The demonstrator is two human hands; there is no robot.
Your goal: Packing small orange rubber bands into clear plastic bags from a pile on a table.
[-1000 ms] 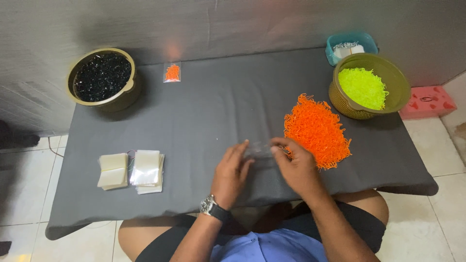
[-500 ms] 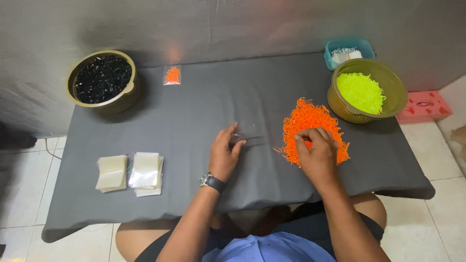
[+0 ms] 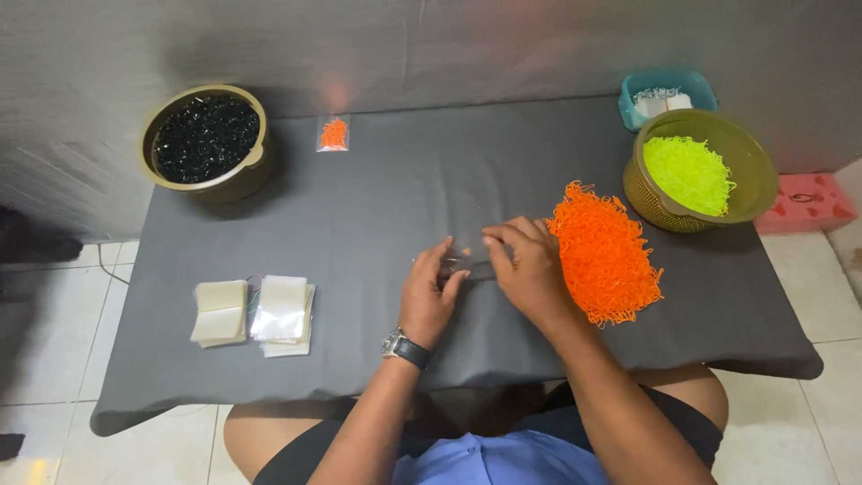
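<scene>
Clear small bag [image 3: 473, 260] at table [image 3: 377, 207] centre, pinched by left hand [image 3: 429, 295] and right hand [image 3: 530, 269] fingers (mouth seemingly held apart); orange pile [image 3: 606, 254] at 3 o'clock, within reach.

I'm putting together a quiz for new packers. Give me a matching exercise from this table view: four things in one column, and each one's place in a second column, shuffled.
Things:
1. black pieces in the gold bowl
2. loose orange pile
3. small filled bag of orange pieces
4. stacks of empty clear bags

Places:
A. far edge of the table, middle-left
B. near-left part of the table
C. far-left corner
D. just beside the right hand

Pairs: 1-C, 2-D, 3-A, 4-B
</scene>
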